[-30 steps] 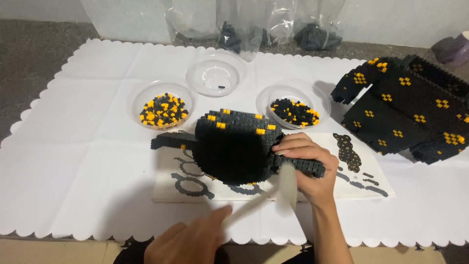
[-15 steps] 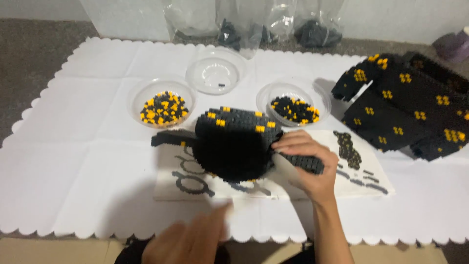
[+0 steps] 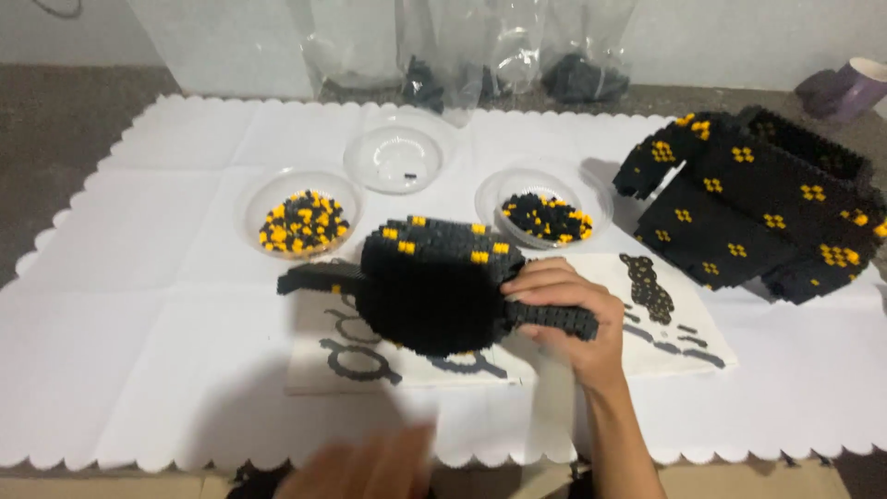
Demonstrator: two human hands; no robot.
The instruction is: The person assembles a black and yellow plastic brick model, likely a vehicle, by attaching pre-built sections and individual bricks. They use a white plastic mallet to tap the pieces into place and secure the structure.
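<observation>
Fingers of the right hand (image 3: 564, 314) are gripping the black brick model (image 3: 434, 286) over the paper sheet (image 3: 674, 342). The left hand (image 3: 370, 467) is blurring at the tabletop's (image 3: 139, 351) near edge, its grip unclear.

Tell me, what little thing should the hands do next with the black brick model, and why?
Probably the left hand should reach to the dish of black and yellow bricks for a piece. It looks empty and blurred at the bottom edge, while the right hand grips the black brick model above the instruction sheet.
</observation>
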